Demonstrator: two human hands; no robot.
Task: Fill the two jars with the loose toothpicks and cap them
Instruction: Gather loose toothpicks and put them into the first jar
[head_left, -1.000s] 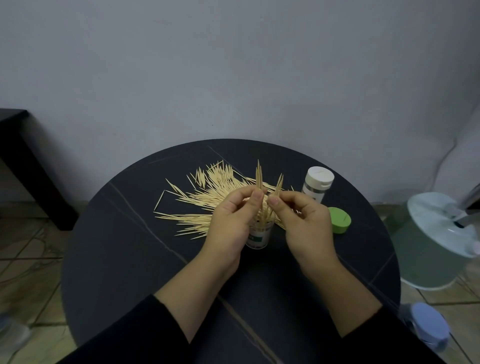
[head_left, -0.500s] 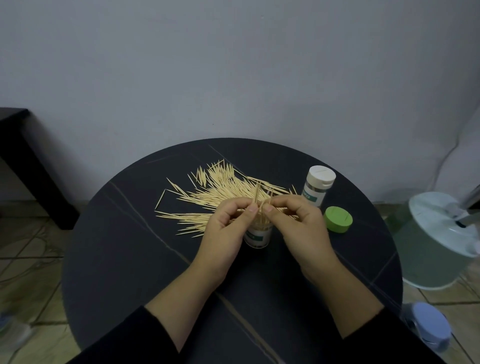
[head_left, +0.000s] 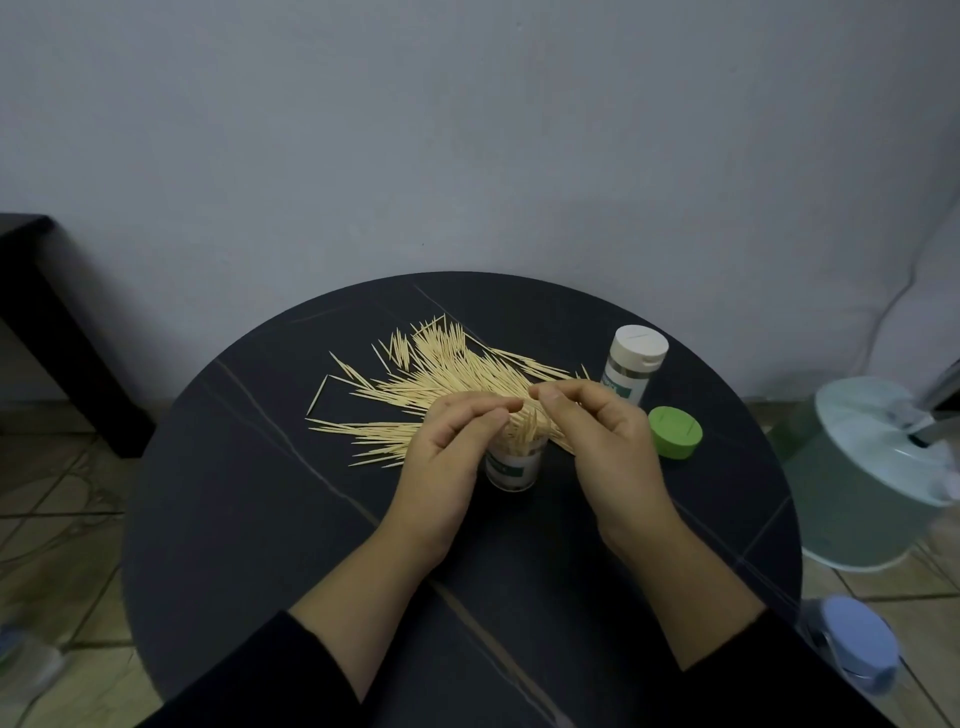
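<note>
Both hands hover over the open jar (head_left: 513, 469), the left hand (head_left: 445, 452) and right hand (head_left: 605, 439) curled with fingertips almost meeting. I cannot tell whether either pinches anything. A bunch of toothpicks (head_left: 527, 432) stands in the jar, leaning. Behind lies the loose pile (head_left: 436, 371) on the round dark table (head_left: 249, 509). Right of the hands sits a green cap (head_left: 675, 433), with the capped second jar (head_left: 632, 364) just behind it.

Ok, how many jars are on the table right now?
2. An open jar, toothpicks poking out, stands centrally; a white-capped jar stands behind the green lid at the right. None seems hidden.
</note>
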